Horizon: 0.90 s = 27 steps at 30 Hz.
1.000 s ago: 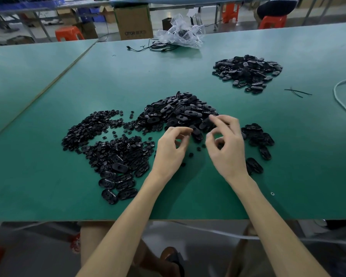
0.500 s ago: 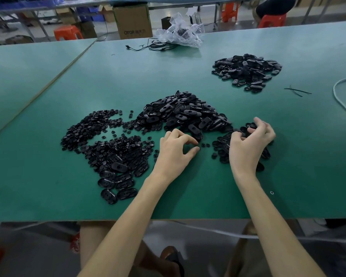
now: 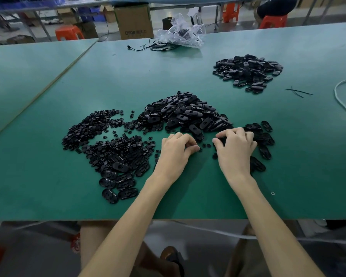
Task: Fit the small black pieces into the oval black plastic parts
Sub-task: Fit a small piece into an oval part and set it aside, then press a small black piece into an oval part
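Head view: two hands, uncountable pieces

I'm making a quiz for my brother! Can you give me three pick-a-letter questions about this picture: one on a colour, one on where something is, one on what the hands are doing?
1. What colour is the flat table top? A) red B) green C) white
2. Where is the crumpled clear plastic bag? A) far side of the table B) under a hand C) on the nearest pile
3. How are the left hand and right hand? A) raised high B) low at the table, fingers curled C) spread flat on the bag

Answers: 1 B, green shows around the oval black plastic parts; 2 A, it lies far back; 3 B, both curl down near small black pieces.
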{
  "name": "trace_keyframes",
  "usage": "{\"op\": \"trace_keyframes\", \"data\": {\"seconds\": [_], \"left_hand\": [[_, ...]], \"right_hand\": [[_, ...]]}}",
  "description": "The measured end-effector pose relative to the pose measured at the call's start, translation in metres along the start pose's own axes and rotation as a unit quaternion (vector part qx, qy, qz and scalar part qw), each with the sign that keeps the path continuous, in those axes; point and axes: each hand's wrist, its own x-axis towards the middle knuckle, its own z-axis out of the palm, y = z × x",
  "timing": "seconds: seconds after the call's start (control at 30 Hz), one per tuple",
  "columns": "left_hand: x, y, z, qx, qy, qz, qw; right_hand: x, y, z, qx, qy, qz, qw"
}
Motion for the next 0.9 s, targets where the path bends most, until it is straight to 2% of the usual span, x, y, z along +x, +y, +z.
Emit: {"op": "trace_keyframes", "data": {"seconds": [0.1, 0.17, 0.23, 0.37, 0.5, 0.9], "left_hand": [[-0.0002, -0.0001, 0.0003, -0.027, 0.015, -0.002, 1.000], [0.0003, 0.0000, 0.0001, -0.065, 0.028, -0.014, 0.997], [-0.0002, 0.0005, -0.0017, -0.103, 0.050, -0.019, 0.993], [-0.0001, -0.0005, -0.0050, -0.154, 0.081, -0.022, 0.984], [0.0008, -0.0014, -0.0052, -0.181, 0.078, -0.026, 0.980], [0.0008, -0.0036, -0.0058, -0.229, 0.080, -0.027, 0.970]], "right_hand": [[0.0002, -0.0007, -0.0001, 0.050, 0.019, -0.020, 0.998], [0.0001, -0.0019, -0.0021, 0.128, 0.029, -0.032, 0.991], [-0.0010, -0.0038, -0.0050, 0.206, 0.027, -0.049, 0.977], [-0.0033, -0.0070, -0.0076, 0.274, -0.012, -0.082, 0.958], [-0.0048, -0.0066, -0.0062, 0.297, -0.053, -0.087, 0.950], [-0.0001, -0.0041, -0.0058, 0.354, -0.058, -0.044, 0.933]]}}
